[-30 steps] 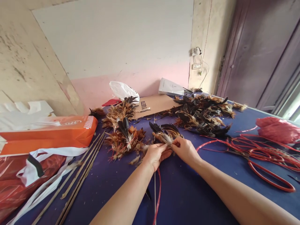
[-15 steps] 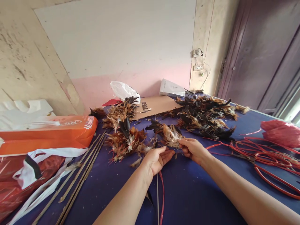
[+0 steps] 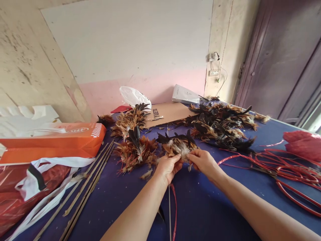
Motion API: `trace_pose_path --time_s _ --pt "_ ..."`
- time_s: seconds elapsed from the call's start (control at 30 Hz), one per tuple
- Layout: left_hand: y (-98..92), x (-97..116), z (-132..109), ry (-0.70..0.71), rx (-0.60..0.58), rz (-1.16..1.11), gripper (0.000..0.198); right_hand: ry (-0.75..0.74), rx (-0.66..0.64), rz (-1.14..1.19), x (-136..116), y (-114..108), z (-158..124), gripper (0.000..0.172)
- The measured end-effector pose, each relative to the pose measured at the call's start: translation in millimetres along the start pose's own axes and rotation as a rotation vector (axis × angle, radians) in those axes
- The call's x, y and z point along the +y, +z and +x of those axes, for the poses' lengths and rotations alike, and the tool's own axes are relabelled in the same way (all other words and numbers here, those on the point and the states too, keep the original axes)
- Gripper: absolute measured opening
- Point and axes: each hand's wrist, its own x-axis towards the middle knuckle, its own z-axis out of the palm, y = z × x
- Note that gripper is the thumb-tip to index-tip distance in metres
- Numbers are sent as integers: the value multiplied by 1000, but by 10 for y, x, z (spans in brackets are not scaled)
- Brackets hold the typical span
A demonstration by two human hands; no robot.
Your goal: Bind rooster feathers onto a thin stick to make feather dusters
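Note:
A bunch of brown and black feathers [image 3: 177,146] with pale fluffy bases lies between my two hands at the middle of the blue table. My left hand [image 3: 169,167] pinches its near left edge, thumb on top and fingers curled below. At the right edge, my right hand [image 3: 202,161] grips the fluffy part between thumb and fingertips. Beneath my left wrist a thin stick [image 3: 170,214] and a red plastic strip [image 3: 175,209] run toward the near table edge. Tied feather bunches [image 3: 137,150] sit just to the left.
Thin sticks [image 3: 87,187], an orange bag [image 3: 82,144] and a red bag [image 3: 15,187] lie left. Behind are cardboard [image 3: 170,112] and a white plastic bag [image 3: 134,97]. A feather pile [image 3: 220,124], scissors [image 3: 272,172] and red strips [image 3: 291,164] lie right.
My left hand has closed from an open palm onto the feathers. The bunch has turned and spread, and my right hand has shifted its grip. The camera view has moved slightly.

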Motion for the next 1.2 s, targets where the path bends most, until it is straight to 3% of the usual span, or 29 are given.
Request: trace_pose_path --time_s 0.2,0.47,0.6,0.77,0.87,1.0,1.1,1.2 --pt "-38 38 -39 12 45 86 7 67 103 -22 144 -104 122 23" --pt "-132 54 -75 31 9 240 5 -116 246 -523 182 -259 196 18" --pt "-159 59 -83 7 8 208 5 -129 250 -591 178 -262 191 16" --pt "-166 70 -85 -12 3 198 6 -300 346 -593 59 -244 108 24" --pt "-169 64 -75 -17 -18 189 6 -285 209 -556 -16 -159 27 21" --pt "-149 53 -90 -17 -36 140 8 -57 -58 -420 -10 -2 -26 38" --pt "-124 36 -119 -49 -86 128 11 51 -93 -268 11 66 -20 40" --pt "-114 9 -136 -71 -146 125 14 130 -106 -101 -15 70 -13 29"
